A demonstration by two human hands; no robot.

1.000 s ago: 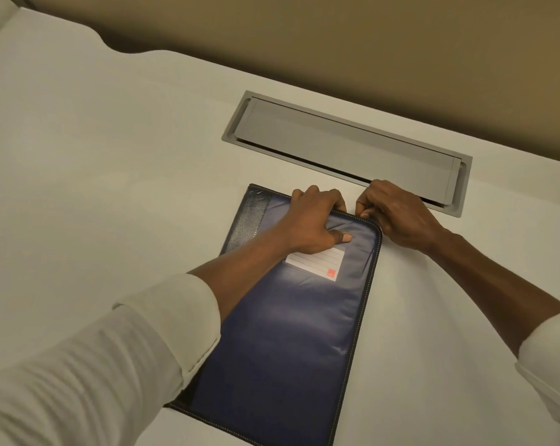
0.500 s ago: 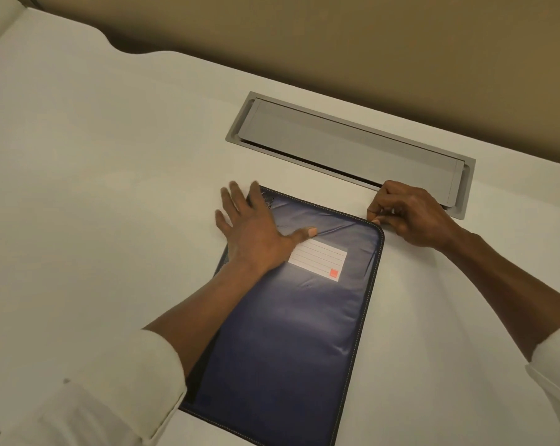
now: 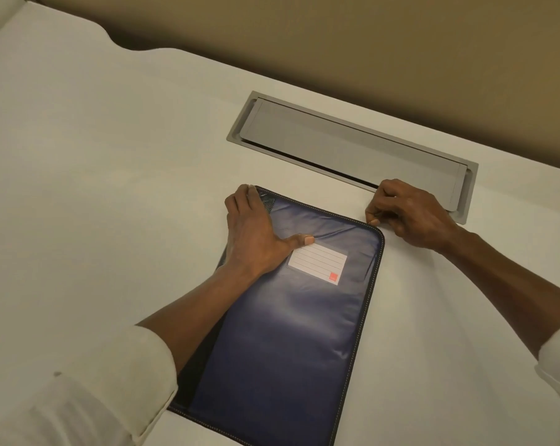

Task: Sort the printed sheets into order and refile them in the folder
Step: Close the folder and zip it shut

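Folder (image 3: 288, 349) lies flat on the worktop (image 3: 111, 188). Left hand (image 3: 252, 233) presses its far-left corner, fingers straight and together, thumb out. Right hand (image 3: 413, 214) has its fingers (image 3: 376, 217) curled, pinching the far-right corner.

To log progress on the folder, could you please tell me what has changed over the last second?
The left hand let go of the top edge of the folder beside the right hand, slid left to the top-left corner and presses flat there. The right hand edged right along that edge to the top-right corner, pinching something small, likely the zip pull. The folder stays flat on the table, label up.
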